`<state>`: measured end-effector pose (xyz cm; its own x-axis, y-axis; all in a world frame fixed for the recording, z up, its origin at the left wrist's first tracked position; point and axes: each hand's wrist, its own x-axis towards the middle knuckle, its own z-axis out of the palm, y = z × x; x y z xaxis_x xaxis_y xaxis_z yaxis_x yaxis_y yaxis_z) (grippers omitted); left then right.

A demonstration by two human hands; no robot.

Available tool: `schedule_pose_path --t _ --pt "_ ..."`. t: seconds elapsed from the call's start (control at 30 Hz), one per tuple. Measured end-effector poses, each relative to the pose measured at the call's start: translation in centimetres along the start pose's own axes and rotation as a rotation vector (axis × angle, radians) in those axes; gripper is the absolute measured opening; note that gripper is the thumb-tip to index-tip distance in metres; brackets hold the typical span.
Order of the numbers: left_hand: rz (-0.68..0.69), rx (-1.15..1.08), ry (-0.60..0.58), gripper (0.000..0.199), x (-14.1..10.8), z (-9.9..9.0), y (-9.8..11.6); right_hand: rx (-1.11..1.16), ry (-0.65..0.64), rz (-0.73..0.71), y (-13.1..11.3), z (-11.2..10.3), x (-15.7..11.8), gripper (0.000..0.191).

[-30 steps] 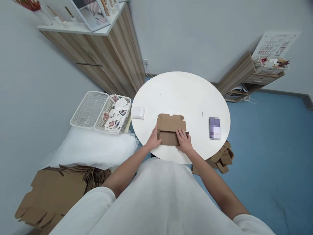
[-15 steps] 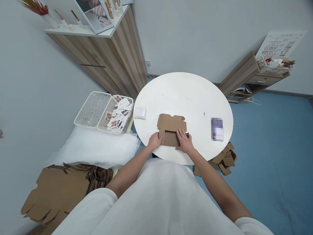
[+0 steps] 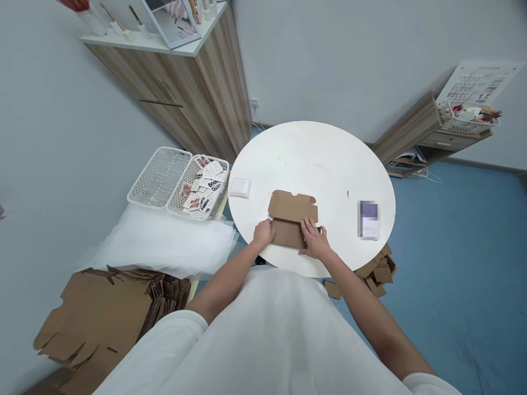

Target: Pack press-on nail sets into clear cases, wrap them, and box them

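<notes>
A brown cardboard box [image 3: 293,207], partly folded, lies near the front edge of the round white table [image 3: 317,159]. Its lid with side flaps spreads out flat on the far side, and the shallow tray part faces me. At the tray's left end, my left hand [image 3: 263,234] grips the side wall between thumb and fingers. My right hand [image 3: 316,239] is at the right end, fingers bent over the side wall and reaching inside, thumb near the front. What the right fingertips press on is partly hidden.
On the table are a small white packet [image 3: 240,187] and a purple-and-white packet [image 3: 369,220]. To the left stand white baskets [image 3: 160,178], one with printed cards, above white translucent sheets [image 3: 177,236] and stacked flat cardboard [image 3: 102,307]. Folded cardboard pieces [image 3: 376,271] lie on the floor, right.
The left side wall of the box now stands upright under my left hand, where its flap lay folded outward before. The right hand stays on the right end. My view has shifted slightly.
</notes>
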<state>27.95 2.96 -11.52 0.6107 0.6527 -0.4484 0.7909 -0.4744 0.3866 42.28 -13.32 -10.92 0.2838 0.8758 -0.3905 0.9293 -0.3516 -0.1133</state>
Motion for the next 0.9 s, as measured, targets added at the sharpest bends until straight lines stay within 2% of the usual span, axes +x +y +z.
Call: schedule_pose_path --t 0.07,0.17,0.27,0.37,0.6,0.7,0.8,0.9 --pt "0.047 -0.113 -0.006 0.036 -0.4 0.0 -0.2 -0.002 0.01 0.015 0.6 -0.1 0.1 0.108" --pt "0.175 -0.255 -0.04 0.071 -1.2 -0.3 -0.5 -0.002 0.027 0.025 1.5 -0.3 0.1 0.105" --pt "0.353 -0.189 -0.099 0.1 -1.3 -0.8 -0.6 -0.004 0.024 0.024 2.0 -0.4 0.1 0.106" --pt "0.408 -0.039 -0.153 0.116 -0.4 -1.2 -0.2 0.001 0.021 0.02 2.1 -0.2 0.2 0.105" --pt "0.376 0.022 -0.199 0.119 1.4 -1.1 0.3 0.056 0.046 0.002 2.2 -0.7 0.2 0.106" --pt "0.363 0.025 -0.216 0.119 1.3 -0.9 0.2 0.159 0.128 0.085 3.7 -1.2 -1.1 0.1" --pt "0.372 -0.014 -0.22 0.119 1.3 -0.8 -0.2 0.409 0.205 0.301 5.5 -0.9 -3.2 0.09" --pt "0.394 -0.062 -0.202 0.12 1.4 -0.5 -0.5 0.853 0.187 0.46 6.4 0.3 -5.0 0.075"
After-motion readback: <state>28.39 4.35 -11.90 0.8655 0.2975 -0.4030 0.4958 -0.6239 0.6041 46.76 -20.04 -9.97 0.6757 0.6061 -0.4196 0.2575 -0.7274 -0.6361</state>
